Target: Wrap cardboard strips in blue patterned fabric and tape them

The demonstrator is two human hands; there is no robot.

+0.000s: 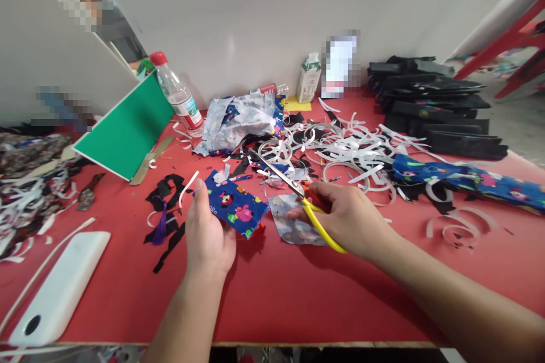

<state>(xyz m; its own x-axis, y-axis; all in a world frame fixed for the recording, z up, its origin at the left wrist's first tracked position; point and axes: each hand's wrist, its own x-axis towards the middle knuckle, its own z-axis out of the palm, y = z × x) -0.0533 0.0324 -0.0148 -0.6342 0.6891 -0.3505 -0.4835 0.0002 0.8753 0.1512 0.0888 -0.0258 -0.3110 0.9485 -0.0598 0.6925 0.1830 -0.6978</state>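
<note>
- Nearest me on the red table (272,295), a white power bank (59,289) lies at the left edge
- My left hand (208,235) has its grip pinched on the near edge of a blue printed cloth piece (236,204), lying flat on the table
- My right hand (344,218) has its grip closed through the yellow handles of the scissors (298,190), blades pointing away to the left, over a pale cloth piece (292,224)
- Beyond, white strip offcuts (353,147) and black scraps (170,210) litter the table
- Farther back, a plastic bottle (179,96), a green board (128,130), a small carton (309,76)
- Far right, a stack of black pieces (434,108)
</note>
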